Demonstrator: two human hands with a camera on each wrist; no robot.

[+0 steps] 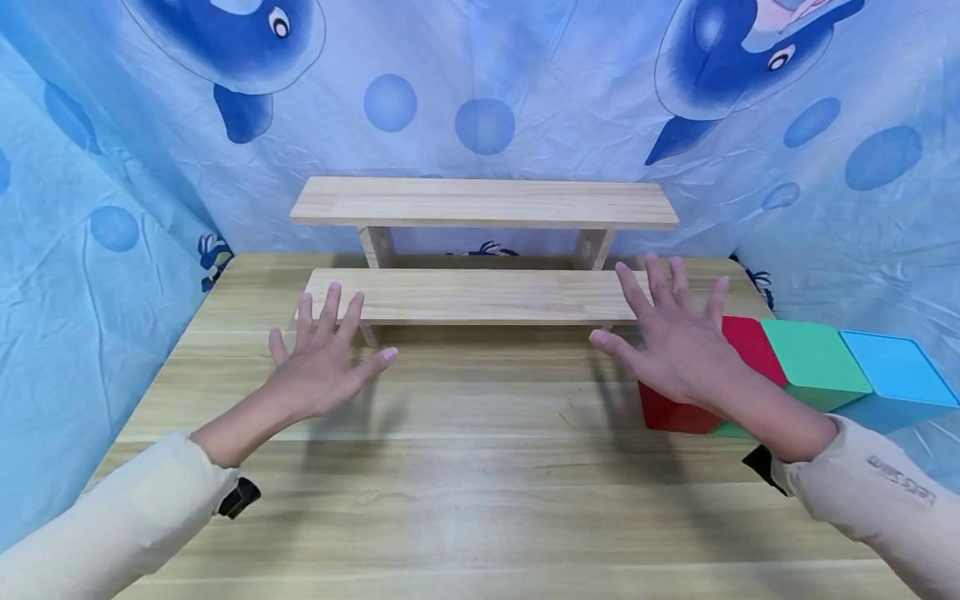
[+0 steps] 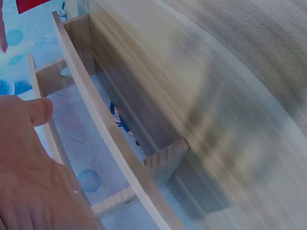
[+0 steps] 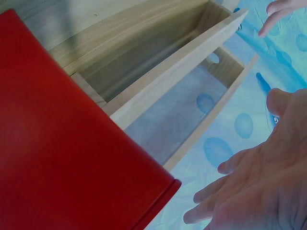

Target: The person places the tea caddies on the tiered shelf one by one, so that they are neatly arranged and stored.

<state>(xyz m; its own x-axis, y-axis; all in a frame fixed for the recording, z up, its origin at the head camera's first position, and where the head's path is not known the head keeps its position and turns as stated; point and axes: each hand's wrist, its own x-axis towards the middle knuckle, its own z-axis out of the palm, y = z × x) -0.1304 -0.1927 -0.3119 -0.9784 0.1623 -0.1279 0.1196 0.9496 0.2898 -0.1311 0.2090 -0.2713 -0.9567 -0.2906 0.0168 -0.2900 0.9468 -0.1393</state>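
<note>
My left hand hovers above the table in the head view, fingers spread and nothing in it, near the left end of the lower shelf board. With its fingers fanned out too, my right hand is held over that board's right end and partly covers a red box. The wooden shelf has a second, higher board behind. In the right wrist view the red box fills the left side, and the right hand is apart from it.
Beside the red box stand a green box and a blue box at the table's right edge. The wood-grain table spreads in front of the shelf. A blue curtain with dolphin prints hangs behind and along both sides.
</note>
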